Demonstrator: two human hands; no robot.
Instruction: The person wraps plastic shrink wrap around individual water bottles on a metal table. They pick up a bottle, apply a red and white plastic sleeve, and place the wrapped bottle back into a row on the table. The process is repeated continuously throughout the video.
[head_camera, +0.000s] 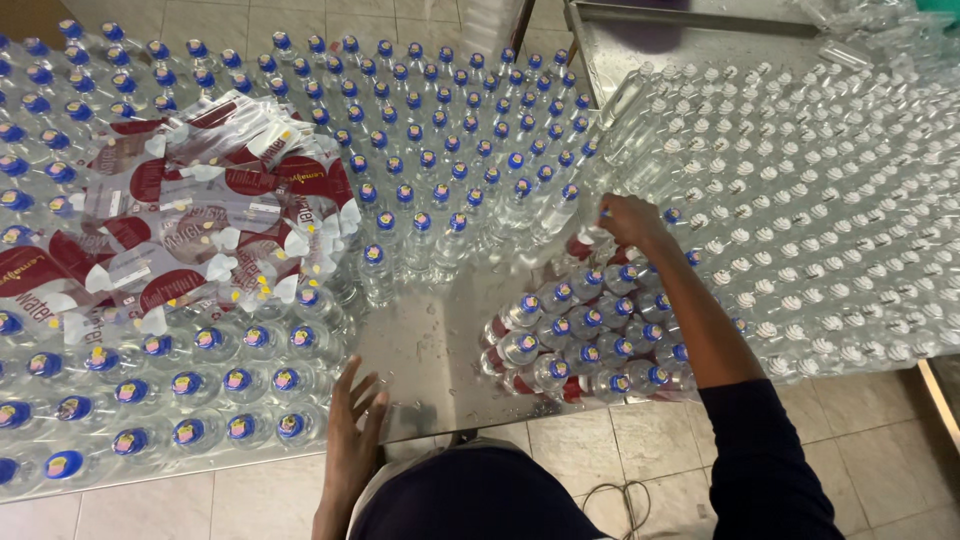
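1. Your right hand (628, 220) is reaching over the labelled, blue-capped bottle group (585, 325); its fingers are hidden, so grip is unclear.
2. Your left hand (352, 420) is resting open, fingers spread, on the wet steel table (425, 340).
3. A loose label pile (170, 225) is covering bottles on your left.
4. White-capped bottles (820, 200) are crowding the right side.

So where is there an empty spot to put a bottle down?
Only the bare wet steel patch of the table, between the blue-capped bottles, the left hand and the bottle cluster under the right hand. Everywhere else is crowded: white-capped bottles, loose labels.
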